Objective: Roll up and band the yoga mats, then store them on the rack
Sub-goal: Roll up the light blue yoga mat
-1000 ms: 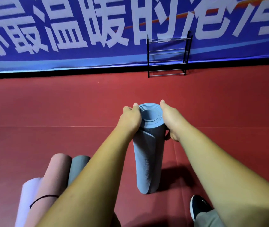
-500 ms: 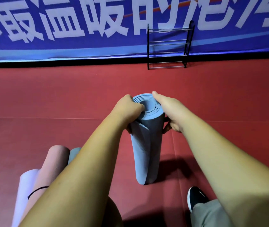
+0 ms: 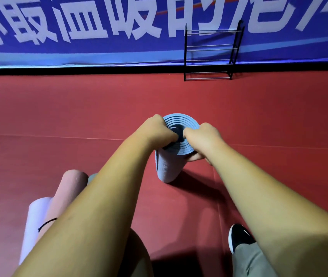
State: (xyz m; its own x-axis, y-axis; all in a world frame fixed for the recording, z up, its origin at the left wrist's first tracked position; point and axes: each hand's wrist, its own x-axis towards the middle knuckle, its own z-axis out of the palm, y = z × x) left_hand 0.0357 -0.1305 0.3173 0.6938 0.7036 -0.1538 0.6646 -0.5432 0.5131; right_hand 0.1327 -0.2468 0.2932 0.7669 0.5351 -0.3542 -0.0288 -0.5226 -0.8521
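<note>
A rolled blue-grey yoga mat stands on end on the red floor, its spiral top facing me. My left hand grips the left rim of that top, fingers reaching toward the hollow centre. My right hand grips the right rim, thumb near the centre and fingers wrapped under the side. A black band appears to show at the top edge under my left hand. An empty black wire rack stands against the far wall.
Three rolled mats lie at lower left: a pink mat with a black band round it, a lavender mat and a grey mat, mostly hidden by my left arm. My black shoe is at lower right. A blue banner covers the wall.
Both hands moved from the sides of the mat's top onto its spiral end, fingers now at the centre. The view tipped down, so the mat looks shorter and more end-on.
</note>
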